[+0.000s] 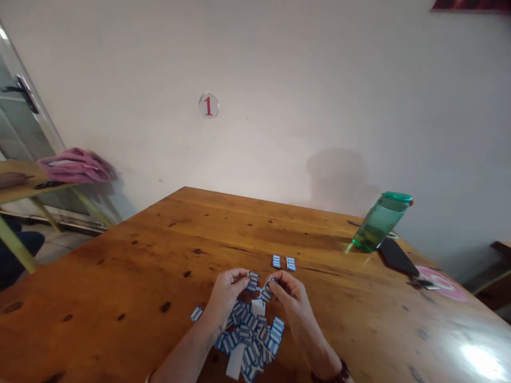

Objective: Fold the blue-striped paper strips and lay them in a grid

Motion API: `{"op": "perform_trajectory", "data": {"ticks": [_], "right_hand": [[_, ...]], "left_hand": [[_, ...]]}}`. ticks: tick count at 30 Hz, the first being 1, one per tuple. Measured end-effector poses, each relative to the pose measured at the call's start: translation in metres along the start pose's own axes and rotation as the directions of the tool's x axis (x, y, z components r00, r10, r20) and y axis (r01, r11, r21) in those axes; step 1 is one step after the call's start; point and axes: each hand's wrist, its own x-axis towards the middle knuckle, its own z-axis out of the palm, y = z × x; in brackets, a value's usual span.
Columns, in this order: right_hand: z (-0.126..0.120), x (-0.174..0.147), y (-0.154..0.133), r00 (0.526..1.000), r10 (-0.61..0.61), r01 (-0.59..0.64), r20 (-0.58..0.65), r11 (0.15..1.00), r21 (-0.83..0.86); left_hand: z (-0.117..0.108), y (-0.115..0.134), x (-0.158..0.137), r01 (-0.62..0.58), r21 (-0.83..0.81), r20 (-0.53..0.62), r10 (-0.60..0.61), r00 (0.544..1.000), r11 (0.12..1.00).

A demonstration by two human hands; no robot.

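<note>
My left hand (228,293) pinches a small blue-and-white striped paper piece (253,281) between thumb and fingers. Another such paper piece (268,289) is gripped by my right hand (290,291), close beside the first. Below and between my wrists lies a loose pile of similar pieces (244,332), some showing a plain white side. Two separate pieces (276,261) lie side by side on the wooden table (151,276) just beyond my hands. One more loose piece (196,314) rests left of my left forearm. What is printed on the pieces is too small to read.
At the right stand a green bottle (381,223), a black flat case (398,256) and a pink round mat (441,283). A pink folded cloth (75,166) lies on another table at the left, where a person's hand (14,180) shows. A wall rises behind.
</note>
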Motion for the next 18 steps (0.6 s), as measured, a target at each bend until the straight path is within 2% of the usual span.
{"op": "perform_trajectory", "data": {"ticks": [3,7,13,16,18], "right_hand": [[0.005,0.0,0.005,1.0,-0.027,0.027,0.005,0.998,-0.057],[0.0081,0.0006,0.0106,0.995,-0.064,0.056,-0.076,0.993,-0.103],[0.0061,0.0006,0.0087,0.998,0.014,-0.013,-0.064,1.0,0.012],[0.0073,0.0006,0.0084,0.998,0.009,-0.007,-0.064,0.999,0.039],[0.0088,0.001,0.0097,0.997,-0.007,0.009,-0.072,1.0,0.03]], "left_hand": [[0.0022,-0.0009,-0.0008,-0.01,-0.006,-0.046,0.009,0.999,1.0],[0.0061,0.0001,-0.0037,-0.033,0.018,-0.063,0.034,0.997,0.999],[0.007,-0.0006,-0.0017,-0.036,0.049,-0.123,0.042,0.992,0.998],[0.0064,-0.0013,-0.0005,-0.046,0.068,-0.168,0.057,0.984,0.997],[0.0066,-0.0011,-0.0015,-0.056,0.071,-0.157,0.066,0.985,0.996]]}}
